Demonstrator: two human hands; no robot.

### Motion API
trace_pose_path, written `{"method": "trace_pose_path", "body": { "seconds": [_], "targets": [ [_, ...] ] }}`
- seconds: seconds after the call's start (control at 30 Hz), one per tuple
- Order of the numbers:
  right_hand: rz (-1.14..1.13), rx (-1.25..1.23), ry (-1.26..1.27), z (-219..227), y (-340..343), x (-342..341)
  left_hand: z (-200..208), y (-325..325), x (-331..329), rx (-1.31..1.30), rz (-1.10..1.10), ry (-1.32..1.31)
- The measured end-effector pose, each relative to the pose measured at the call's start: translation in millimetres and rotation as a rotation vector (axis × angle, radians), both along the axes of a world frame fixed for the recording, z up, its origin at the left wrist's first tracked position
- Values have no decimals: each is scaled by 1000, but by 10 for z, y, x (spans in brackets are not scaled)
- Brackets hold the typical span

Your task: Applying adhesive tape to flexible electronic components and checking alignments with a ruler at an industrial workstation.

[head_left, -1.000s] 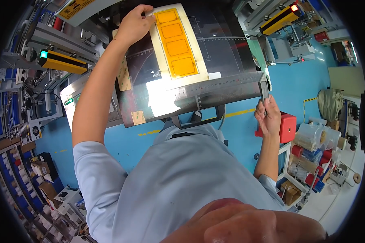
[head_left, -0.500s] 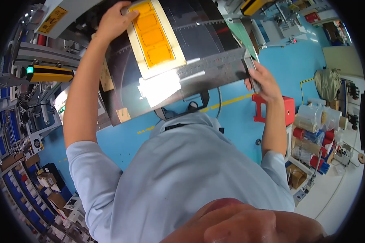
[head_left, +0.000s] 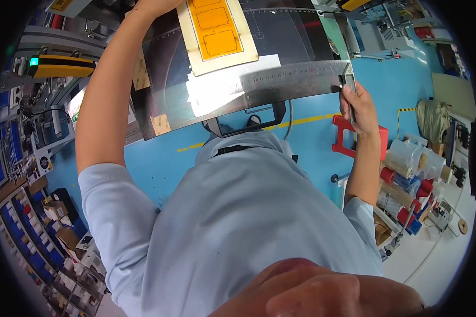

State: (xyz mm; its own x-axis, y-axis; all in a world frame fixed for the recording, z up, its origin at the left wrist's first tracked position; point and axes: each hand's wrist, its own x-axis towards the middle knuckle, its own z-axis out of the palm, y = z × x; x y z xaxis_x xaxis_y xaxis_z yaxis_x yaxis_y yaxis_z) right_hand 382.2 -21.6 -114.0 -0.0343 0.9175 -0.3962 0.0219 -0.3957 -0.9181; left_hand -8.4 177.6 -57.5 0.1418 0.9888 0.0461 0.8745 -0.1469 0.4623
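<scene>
A dark, shiny plate (head_left: 164, 100) with fine marked lines lies in front of me. On it rests a cream sheet (head_left: 201, 66) bearing a column of orange, black-outlined rectangles (head_left: 220, 43). The blade of a steel square (head_left: 306, 70) with a scale runs along the plate's near side, just below the sheet. Its thick stock stands at the plate's right edge, and the fingers of my right hand (head_left: 362, 108) are closed round it. My left hand (head_left: 159, 6) is at the sheet's far left, cut off by the picture's top, so its fingers are hidden.
A black handle-like frame (head_left: 281, 117) juts from below the plate toward my waist. At right, a red stool (head_left: 339, 138) stands on the blue floor. Machines with a yellow-black bar (head_left: 63, 67) flank the left. Film rolls (head_left: 407, 158) lie at far right.
The plate, sheet and square sit higher in view than before. My left hand has slid mostly past the top edge. My right hand still grips the square's stock.
</scene>
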Motion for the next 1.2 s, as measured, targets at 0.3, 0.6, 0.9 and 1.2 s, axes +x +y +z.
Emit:
{"method": "trace_pose_path", "body": {
  "seconds": [0.3,0.6,0.9,1.2],
  "targets": [
    [-29,19,-26,73,117,-173,28,-28,53,-10,37,-91],
    [-36,27,-104,29,149,-192,31,40,29,-20,36,-17],
    [-68,9,-71,-6,136,-201,107,7,64,-22,7,90],
    [-152,39,32,-43,119,-224,-514,357,-251,188,-98,132]
  ]
}}
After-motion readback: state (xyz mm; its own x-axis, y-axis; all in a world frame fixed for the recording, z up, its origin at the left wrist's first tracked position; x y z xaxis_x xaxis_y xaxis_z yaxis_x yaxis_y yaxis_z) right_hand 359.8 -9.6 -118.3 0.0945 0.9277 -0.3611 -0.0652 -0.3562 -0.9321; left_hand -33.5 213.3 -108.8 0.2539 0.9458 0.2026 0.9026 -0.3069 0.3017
